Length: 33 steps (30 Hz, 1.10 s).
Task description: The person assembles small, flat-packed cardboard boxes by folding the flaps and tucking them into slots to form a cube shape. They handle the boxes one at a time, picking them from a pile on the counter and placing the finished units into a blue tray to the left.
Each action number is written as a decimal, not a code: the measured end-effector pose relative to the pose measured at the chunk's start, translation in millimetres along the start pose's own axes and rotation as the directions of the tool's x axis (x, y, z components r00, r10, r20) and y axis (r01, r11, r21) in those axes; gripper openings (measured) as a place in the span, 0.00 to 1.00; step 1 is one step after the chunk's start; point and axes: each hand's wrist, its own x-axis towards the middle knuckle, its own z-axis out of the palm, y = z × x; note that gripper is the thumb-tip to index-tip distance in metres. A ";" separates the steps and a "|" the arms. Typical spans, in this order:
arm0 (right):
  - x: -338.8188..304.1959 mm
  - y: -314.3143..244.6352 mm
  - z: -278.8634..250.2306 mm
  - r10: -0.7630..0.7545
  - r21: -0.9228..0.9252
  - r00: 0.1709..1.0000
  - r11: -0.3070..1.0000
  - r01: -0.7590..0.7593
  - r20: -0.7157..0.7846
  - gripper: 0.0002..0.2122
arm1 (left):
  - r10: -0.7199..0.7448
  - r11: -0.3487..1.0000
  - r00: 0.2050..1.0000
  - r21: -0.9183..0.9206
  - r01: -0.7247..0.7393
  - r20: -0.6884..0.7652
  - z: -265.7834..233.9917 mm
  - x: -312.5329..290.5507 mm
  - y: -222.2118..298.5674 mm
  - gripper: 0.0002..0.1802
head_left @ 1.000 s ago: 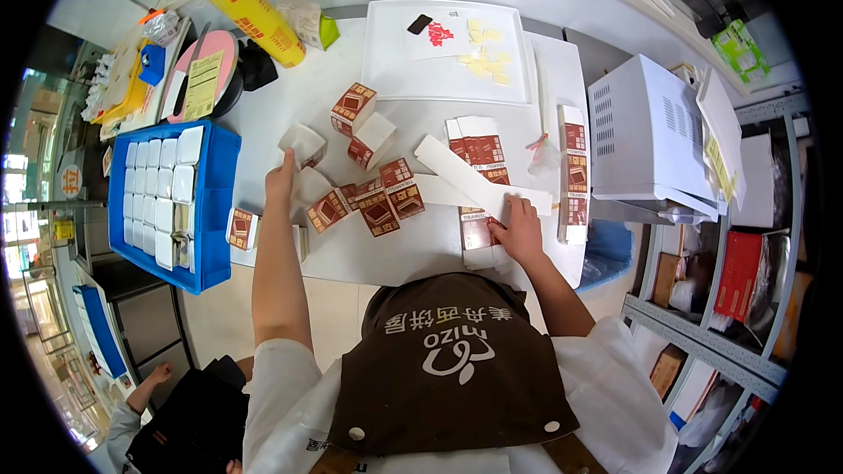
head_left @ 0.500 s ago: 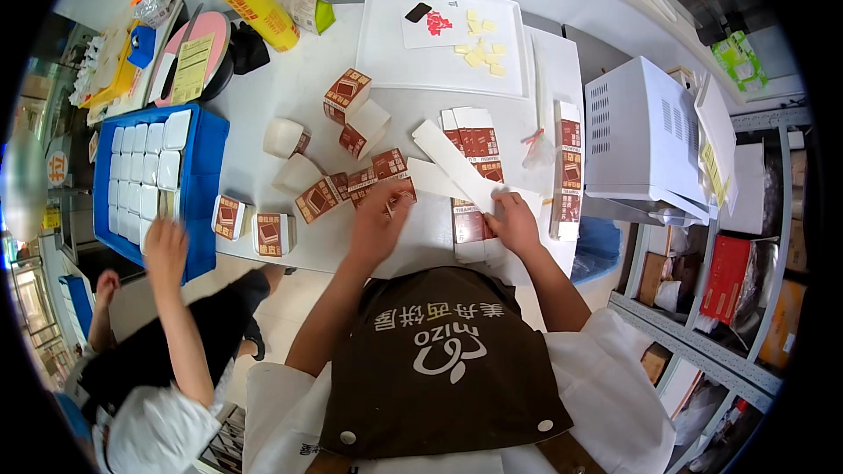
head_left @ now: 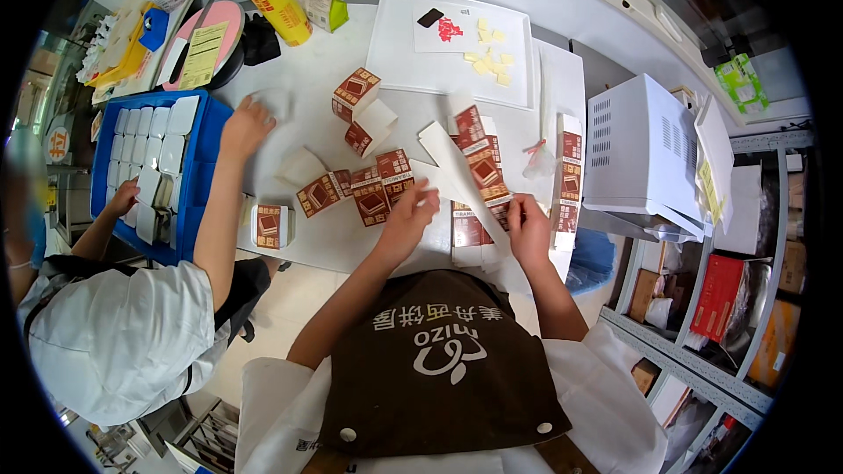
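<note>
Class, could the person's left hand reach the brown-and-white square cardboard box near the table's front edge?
Probably yes: the left hand seems empty, and the box sits to its left, with bare white tabletop along the near side between them.

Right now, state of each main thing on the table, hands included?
Left hand: fingers loosely bent, holding nothing visible
Right hand: gripping a brown-and-white carton
Gripped carton: tilted; flat or partly opened, unclear
Set-up cartons: opened into shape
White tray: flat, bearing yellow pieces and red pieces
Blue crate: open-topped, holding white boxes
</note>
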 end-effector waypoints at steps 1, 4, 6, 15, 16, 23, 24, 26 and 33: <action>-2.5 -13.4 -1.2 -0.051 0.026 0.999 0.998 0.051 0.019 0.06 | 0.010 0.995 0.997 -0.099 -0.017 -0.075 0.5 0.4 7.5 0.35; -12.5 -40.7 1.1 -0.347 0.079 0.906 0.938 0.338 0.241 0.05 | -0.026 0.902 0.960 -0.420 -0.098 -0.280 0.6 1.4 53.7 0.34; -16.8 -54.3 1.9 -0.426 0.132 0.827 0.904 0.407 0.366 0.05 | 0.008 0.790 0.950 -0.580 -0.198 -0.313 -13.7 2.1 74.2 0.25; -34.2 -31.7 10.8 -0.140 0.505 0.657 0.761 -0.408 0.741 0.05 | 0.158 0.505 0.981 -0.844 -0.181 -0.115 -65.5 -39.4 103.6 0.18; -33.2 -31.1 9.8 -0.132 0.599 0.684 0.618 -0.509 0.718 0.05 | 0.174 0.505 0.978 -0.842 -0.188 -0.114 -66.8 -43.5 105.7 0.18; -9.4 -38.4 -9.2 -0.330 0.778 0.722 0.063 -0.625 0.608 0.06 | 0.211 0.473 0.977 -0.876 -0.094 0.009 -78.9 -55.1 107.6 0.19; -6.4 -45.5 -10.5 -0.375 0.808 0.731 0.097 -0.581 0.570 0.06 | 0.219 0.502 0.975 -0.861 -0.087 0.029 -77.6 -54.8 107.4 0.19; -2.4 -65.4 -10.2 -0.416 0.828 0.726 0.148 -0.540 0.548 0.06 | 0.214 0.566 0.975 -0.821 -0.075 0.059 -73.3 -58.6 104.9 0.18; 5.4 -147.9 -23.4 -0.277 0.659 0.641 0.575 -0.486 0.715 0.08 | 0.027 0.971 0.999 -0.236 -0.036 -0.041 -52.5 -73.1 119.2 0.12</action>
